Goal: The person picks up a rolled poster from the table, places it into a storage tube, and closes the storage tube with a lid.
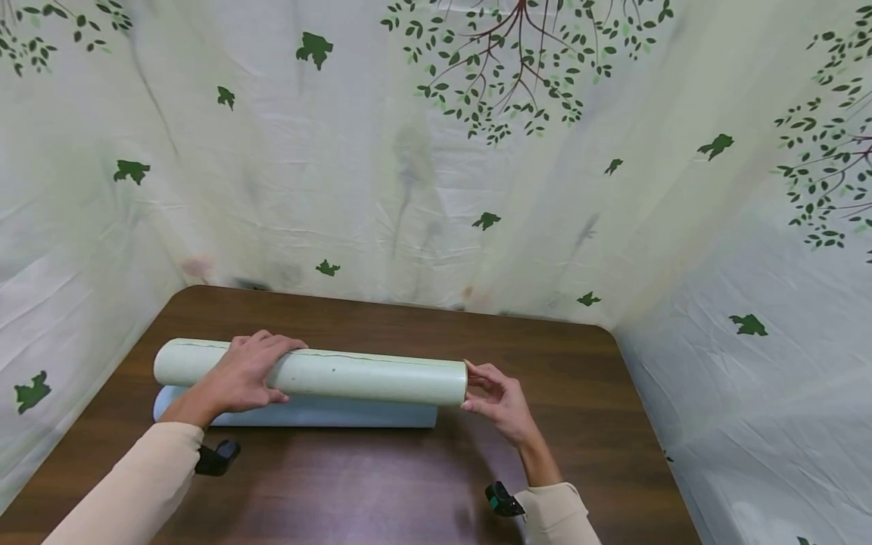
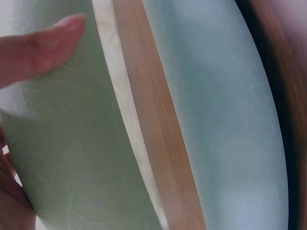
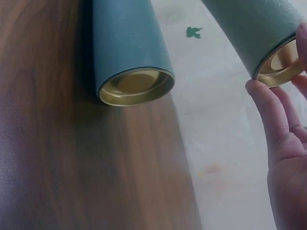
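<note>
Holding the green tube (image 1: 354, 375) just over the table (image 1: 409, 492), lying from 9 to 3 o'clock. Curling the left hand (image 1: 241, 375) over its top near the 9 o'clock end, fingers wrapped around the curve. Propping the 3 o'clock end with the right hand (image 1: 500, 409), nearly straight fingertips (image 3: 259, 91) touching the gold rim rather than clamping it.

Risking a slip at that end, the smooth rim resting on fingertips alone. Risking a tilt too, with the left hand gripping well off the middle. Possibly knocking the blue tube (image 1: 327, 415), lying on the table just at 6 o'clock of the green one, and sending it rolling toward the near edge.

Showing only a thin strip of table between the two tubes from the left wrist, so not telling whether they touch elsewhere. Hiding the left thumb and the right thumb's hold. Covering much of the blue tube with the green one and the left arm.
</note>
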A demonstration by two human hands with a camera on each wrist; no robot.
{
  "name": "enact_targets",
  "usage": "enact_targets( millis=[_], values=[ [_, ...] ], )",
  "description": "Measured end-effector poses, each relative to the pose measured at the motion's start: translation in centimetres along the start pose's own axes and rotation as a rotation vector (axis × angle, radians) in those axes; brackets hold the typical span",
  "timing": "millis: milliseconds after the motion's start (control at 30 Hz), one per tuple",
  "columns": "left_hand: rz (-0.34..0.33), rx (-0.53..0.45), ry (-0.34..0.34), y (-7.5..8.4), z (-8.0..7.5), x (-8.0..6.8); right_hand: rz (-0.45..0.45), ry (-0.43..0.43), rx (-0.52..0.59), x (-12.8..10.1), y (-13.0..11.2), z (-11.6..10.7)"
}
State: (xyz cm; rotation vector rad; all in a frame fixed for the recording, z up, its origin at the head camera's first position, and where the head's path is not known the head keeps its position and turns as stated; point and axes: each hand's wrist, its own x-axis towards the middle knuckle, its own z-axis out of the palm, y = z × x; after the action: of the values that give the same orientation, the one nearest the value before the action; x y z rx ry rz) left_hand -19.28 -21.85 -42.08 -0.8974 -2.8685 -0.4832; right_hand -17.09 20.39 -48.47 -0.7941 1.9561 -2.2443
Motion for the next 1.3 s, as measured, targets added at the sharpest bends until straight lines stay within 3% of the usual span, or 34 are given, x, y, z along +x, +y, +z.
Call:
enact_targets(
  millis=[200, 500, 1300],
  values=[
    [0.017, 0.007, -0.001, 0.1, -0.1, 0.4, 0.023, 0.015, -0.072, -0.3, -0.6, -0.4],
    [-0.034, -0.028, -0.044, 0.1, -0.1, 0.2, 0.059, 0.028, -0.08, -0.4, -0.6, -0.5],
    [0.006, 0.015, 0.017, 0.6, 0.1, 0.6, 0.073, 0.088, -0.084, 0.0, -1.3, -0.8]
  ],
)
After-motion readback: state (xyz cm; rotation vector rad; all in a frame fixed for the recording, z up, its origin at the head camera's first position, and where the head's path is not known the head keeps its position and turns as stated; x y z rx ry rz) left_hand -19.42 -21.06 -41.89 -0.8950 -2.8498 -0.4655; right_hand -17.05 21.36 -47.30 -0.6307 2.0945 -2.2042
